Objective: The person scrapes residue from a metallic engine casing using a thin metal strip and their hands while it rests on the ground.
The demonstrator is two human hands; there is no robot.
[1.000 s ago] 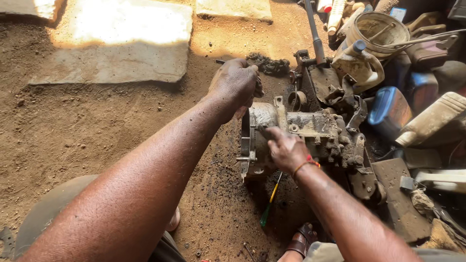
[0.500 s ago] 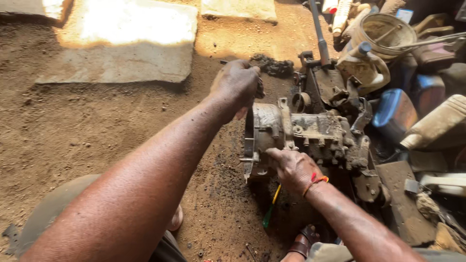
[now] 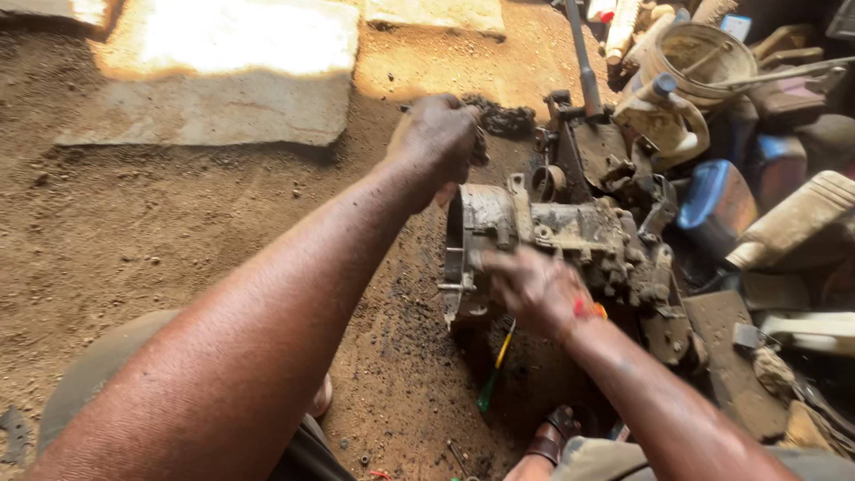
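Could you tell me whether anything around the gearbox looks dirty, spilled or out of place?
Yes: the metal gearbox casing under both hands is caked in mud, dark grit is scattered over the dirt floor beside it, and a green-handled screwdriver lies loose below the right hand.

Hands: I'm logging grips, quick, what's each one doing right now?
Left hand: closed on a small dark tool.
Right hand: blurred, resting on the grimy metal housing; grip cannot be told.

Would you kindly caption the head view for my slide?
Both hands, left hand and right hand, on a grimy metal housing on dirt ground.
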